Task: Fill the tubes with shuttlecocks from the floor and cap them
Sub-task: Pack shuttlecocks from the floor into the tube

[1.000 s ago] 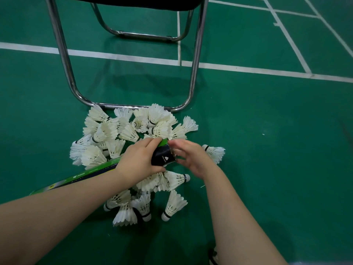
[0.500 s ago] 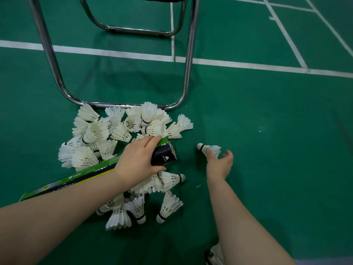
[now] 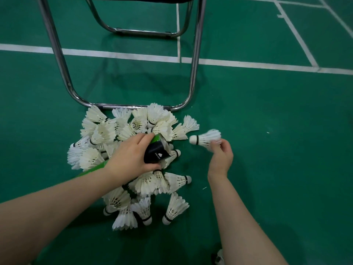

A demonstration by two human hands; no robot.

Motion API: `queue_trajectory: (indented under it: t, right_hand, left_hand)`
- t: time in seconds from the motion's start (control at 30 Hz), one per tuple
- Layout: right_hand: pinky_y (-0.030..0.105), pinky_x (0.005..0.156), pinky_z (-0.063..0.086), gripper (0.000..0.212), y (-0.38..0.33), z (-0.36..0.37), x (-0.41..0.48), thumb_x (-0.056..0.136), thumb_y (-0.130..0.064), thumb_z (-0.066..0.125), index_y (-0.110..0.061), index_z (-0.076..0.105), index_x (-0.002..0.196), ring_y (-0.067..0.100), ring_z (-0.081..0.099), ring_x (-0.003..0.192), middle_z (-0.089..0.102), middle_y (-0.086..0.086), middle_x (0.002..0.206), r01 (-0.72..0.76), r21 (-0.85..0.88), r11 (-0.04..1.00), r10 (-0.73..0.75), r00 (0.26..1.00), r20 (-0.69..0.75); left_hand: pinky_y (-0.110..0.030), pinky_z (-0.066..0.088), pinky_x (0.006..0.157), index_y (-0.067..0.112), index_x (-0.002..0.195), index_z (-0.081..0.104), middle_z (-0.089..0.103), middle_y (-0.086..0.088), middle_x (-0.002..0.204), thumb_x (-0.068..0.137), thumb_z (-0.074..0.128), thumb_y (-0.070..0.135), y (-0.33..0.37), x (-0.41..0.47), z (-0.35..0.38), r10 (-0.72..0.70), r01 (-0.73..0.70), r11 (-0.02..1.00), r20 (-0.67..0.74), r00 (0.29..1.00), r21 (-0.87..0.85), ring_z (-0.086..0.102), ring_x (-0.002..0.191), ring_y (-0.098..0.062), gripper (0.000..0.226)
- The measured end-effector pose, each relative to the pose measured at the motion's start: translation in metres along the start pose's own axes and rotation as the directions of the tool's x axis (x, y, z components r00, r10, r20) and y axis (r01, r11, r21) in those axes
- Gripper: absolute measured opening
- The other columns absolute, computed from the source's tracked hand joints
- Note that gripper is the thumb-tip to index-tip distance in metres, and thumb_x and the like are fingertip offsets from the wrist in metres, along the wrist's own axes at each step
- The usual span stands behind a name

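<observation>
Underfoot, a green court floor (image 3: 277,169) fills the view, crossed by white lines (image 3: 248,64) in the upper half.

A chair (image 3: 194,73) with a chromed tube frame stands at the top centre. Its near floor bar runs left to right just behind the shuttlecocks, and its dark seat is cut off by the upper edge.

A pile (image 3: 103,131) of white feather shuttlecocks lies on the floor in front of that bar, at centre left. The shuttlecocks lie on their sides, pointing in mixed directions, and the rearmost ones touch or overlap the bar.

One tube (image 3: 155,154) lies slanted across the pile. Its body is green and its end section is black. The black end points right and slightly up, and the green body runs down-left beneath the forearm. The inside of the tube is not visible.

The left hand (image 3: 129,159) holds the tube at the black end, with fingers (image 3: 145,136) curled over the top and the thumb underneath.

The right hand (image 3: 221,159) is to the right of the pile, apart from the tube. Its fingers pinch one shuttlecock (image 3: 206,138) by the feather skirt. The shuttlecock is blurred, and its cork points left towards the tube end without touching it.
</observation>
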State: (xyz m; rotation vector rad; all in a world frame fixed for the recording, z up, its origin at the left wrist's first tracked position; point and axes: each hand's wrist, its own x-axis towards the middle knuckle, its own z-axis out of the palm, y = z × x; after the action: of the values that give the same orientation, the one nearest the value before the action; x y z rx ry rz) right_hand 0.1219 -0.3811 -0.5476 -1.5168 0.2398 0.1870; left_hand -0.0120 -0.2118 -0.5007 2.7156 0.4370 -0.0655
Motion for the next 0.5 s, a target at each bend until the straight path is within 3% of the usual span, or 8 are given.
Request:
queue_trajectory:
  t: [0.07,0.2,0.3,0.4,0.5]
  right_hand:
    - [0.009,0.058,0.039,0.021,-0.013,0.016,-0.015,0.086,0.004,0.053,-0.011,0.055,0.071,-0.003,0.045,0.056,0.051,-0.005,0.068,0.056,-0.012,0.998,-0.052,0.977,0.207]
    - [0.010,0.061,0.045,0.012,-0.033,0.047,-0.042,0.086,0.002,0.055,-0.002,0.057,0.075,0.001,0.053,0.060,0.058,-0.006,0.067,0.082,-0.035,0.996,-0.049,0.830,0.555]
    - [0.014,0.066,0.048,0.007,-0.040,0.060,-0.051,0.087,-0.002,0.057,0.005,0.058,0.083,0.007,0.055,0.067,0.058,0.003,0.074,0.079,-0.087,0.993,0.003,0.723,0.691]
    - [0.013,0.067,0.047,0.017,-0.050,0.069,-0.058,0.089,-0.004,0.055,-0.012,0.058,0.075,0.001,0.056,0.064,0.058,-0.003,0.073,0.109,-0.236,0.966,0.121,0.615,0.779]
    - [0.020,0.077,0.043,0.013,-0.059,0.076,-0.064,0.092,-0.022,0.056,-0.024,0.060,0.080,0.004,0.056,0.078,0.061,-0.007,0.081,0.162,-0.401,0.902,0.294,0.450,0.843]
  left_hand:
    - [-0.032,0.036,0.101,0.015,0.142,0.031,0.046,-0.003,0.135,0.071,0.071,0.053,-0.006,0.000,-0.008,-0.031,0.031,0.999,-0.018,0.999,-0.018,0.045,0.120,-0.021,0.090]
    - [-0.031,0.040,0.096,0.017,0.142,0.031,0.047,-0.002,0.132,0.070,0.072,0.054,-0.013,-0.006,-0.017,-0.034,0.035,0.999,-0.048,0.998,0.005,0.048,0.114,-0.020,0.090]
    - [-0.030,0.040,0.096,0.017,0.142,0.031,0.047,-0.001,0.133,0.069,0.073,0.052,-0.015,-0.015,-0.020,-0.026,0.025,1.000,-0.060,0.998,-0.013,0.049,0.114,-0.019,0.092]
    - [-0.030,0.041,0.094,0.018,0.140,0.033,0.049,-0.001,0.129,0.068,0.074,0.052,-0.021,-0.024,-0.026,-0.051,0.049,0.998,-0.079,0.996,-0.038,0.050,0.111,-0.018,0.090]
    - [-0.031,0.042,0.091,0.016,0.138,0.037,0.051,-0.003,0.126,0.067,0.076,0.050,-0.026,-0.031,-0.034,-0.060,0.056,0.998,-0.113,0.992,-0.036,0.052,0.108,-0.021,0.088]
